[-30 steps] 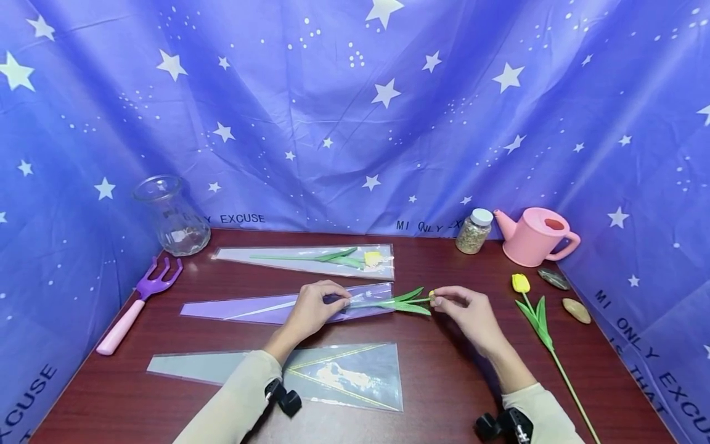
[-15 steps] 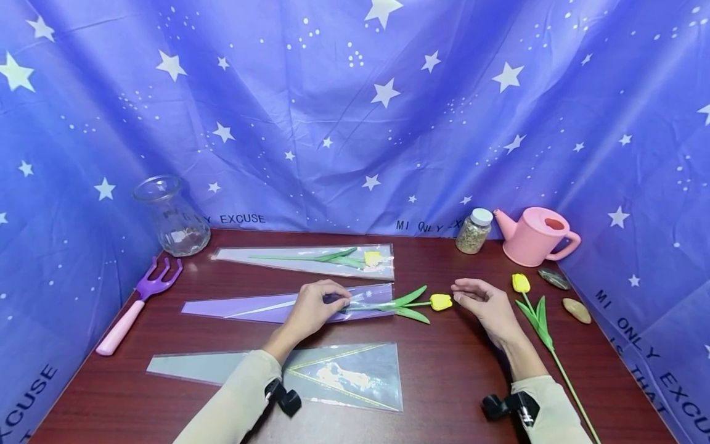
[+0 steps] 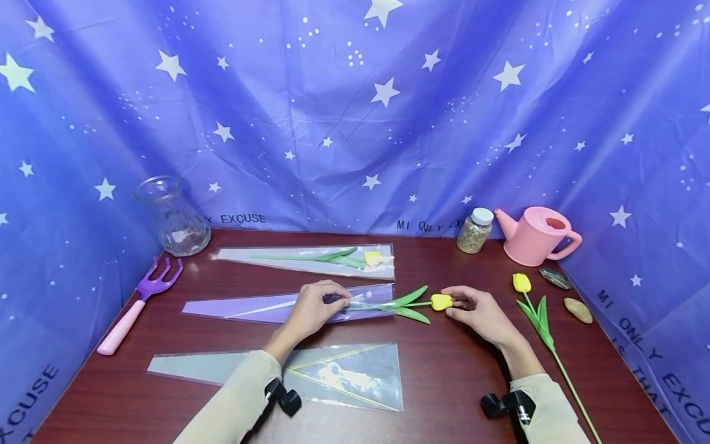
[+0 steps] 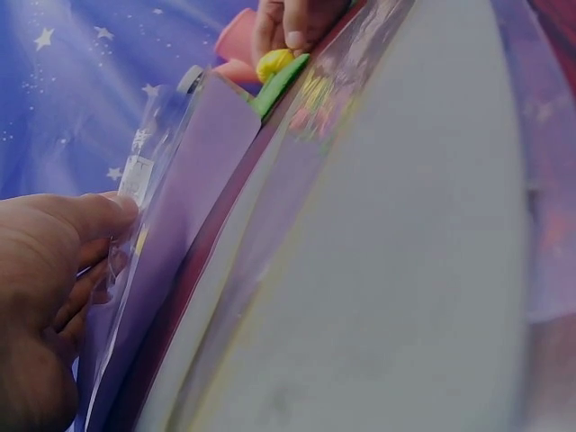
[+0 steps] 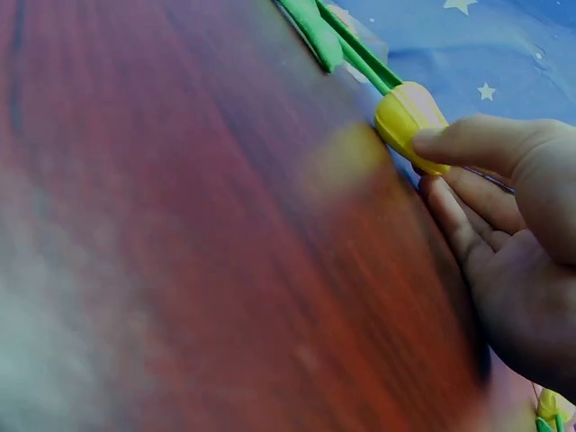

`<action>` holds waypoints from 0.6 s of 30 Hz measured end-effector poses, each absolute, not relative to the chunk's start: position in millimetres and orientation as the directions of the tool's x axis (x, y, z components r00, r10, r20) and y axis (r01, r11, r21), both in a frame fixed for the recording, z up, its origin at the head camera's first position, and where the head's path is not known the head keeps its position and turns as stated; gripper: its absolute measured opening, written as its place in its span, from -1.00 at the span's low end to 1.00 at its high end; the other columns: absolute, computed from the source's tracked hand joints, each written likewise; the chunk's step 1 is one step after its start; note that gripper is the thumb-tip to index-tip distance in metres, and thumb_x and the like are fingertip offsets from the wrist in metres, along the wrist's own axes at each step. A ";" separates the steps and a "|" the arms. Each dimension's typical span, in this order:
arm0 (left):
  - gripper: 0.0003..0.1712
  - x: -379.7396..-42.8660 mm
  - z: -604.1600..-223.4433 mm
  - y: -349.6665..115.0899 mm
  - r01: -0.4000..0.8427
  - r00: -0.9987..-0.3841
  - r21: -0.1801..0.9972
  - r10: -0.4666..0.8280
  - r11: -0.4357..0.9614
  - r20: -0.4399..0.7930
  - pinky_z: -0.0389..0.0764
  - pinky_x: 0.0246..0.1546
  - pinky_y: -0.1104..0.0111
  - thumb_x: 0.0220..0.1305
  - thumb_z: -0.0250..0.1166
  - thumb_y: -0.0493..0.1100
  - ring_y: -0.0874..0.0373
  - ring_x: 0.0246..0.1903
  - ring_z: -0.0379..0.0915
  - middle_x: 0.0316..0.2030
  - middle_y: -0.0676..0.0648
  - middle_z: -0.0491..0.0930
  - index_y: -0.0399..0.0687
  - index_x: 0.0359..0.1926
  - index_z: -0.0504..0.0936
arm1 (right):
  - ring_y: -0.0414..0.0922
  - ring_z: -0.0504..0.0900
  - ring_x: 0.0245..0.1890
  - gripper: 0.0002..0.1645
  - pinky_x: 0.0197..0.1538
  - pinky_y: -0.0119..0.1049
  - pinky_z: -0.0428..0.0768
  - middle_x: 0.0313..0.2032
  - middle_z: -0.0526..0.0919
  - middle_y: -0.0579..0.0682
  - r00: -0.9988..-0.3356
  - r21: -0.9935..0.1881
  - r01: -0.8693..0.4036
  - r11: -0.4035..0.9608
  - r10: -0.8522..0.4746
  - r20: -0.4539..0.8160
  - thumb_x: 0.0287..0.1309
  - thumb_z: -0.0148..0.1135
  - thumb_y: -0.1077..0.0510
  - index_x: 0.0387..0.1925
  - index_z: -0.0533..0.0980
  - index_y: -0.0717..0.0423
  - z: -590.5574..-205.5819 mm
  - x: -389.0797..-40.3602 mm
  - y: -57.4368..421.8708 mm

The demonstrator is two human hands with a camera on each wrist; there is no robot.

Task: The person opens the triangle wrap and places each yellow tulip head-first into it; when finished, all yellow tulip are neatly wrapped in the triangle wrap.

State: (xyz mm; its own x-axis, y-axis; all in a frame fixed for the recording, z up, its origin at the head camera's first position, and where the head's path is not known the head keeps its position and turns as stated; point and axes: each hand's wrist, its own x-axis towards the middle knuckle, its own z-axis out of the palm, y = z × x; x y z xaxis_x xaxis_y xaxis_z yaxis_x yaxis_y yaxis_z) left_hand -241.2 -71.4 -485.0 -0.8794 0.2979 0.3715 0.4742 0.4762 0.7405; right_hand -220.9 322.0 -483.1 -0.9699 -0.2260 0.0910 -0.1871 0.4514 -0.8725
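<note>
My left hand [image 3: 315, 308] pinches the clear film of the purple flower sleeve [image 3: 238, 309] between thumb and fingers. A yellow tulip [image 3: 441, 302] lies with its stem inside that sleeve; its bloom and green leaves [image 3: 410, 297] stick out past the sleeve's right end. At the bloom's tip is my right hand [image 3: 482, 313]. In the right wrist view the thumb presses the yellow bloom [image 5: 407, 121] from above, with fingers beneath it. The left wrist view shows the thumb on the film [image 4: 135, 180], and part of the stem is hidden by the hand.
Behind lies a clear sleeve [image 3: 299, 266] with a tulip in it; in front, a grey sleeve [image 3: 366, 376]. A second tulip [image 3: 538, 320], stones [image 3: 578, 310], a pink watering can [image 3: 535, 240] and a jar [image 3: 474, 234] stand right. A glass vase [image 3: 180, 228] and purple hand fork [image 3: 124, 324] are left.
My right hand let go of the bloom and drew back to the right, then came back to the bloom's tip. The left hand has stayed on the purple sleeve.
</note>
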 end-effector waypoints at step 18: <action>-0.92 -242.4 -475.1 -69.6 0.509 -0.858 0.693 0.363 0.511 0.363 0.68 0.12 0.27 0.21 0.53 -0.13 0.26 -0.08 0.71 -0.26 0.21 0.78 0.17 -0.26 0.85 | -0.32 0.74 -0.15 -0.61 -0.06 -0.52 0.70 -0.01 0.72 0.33 -0.971 -0.925 -0.196 0.324 -0.200 0.135 0.24 0.43 0.27 0.08 0.63 0.30 -473.4 -218.2 294.9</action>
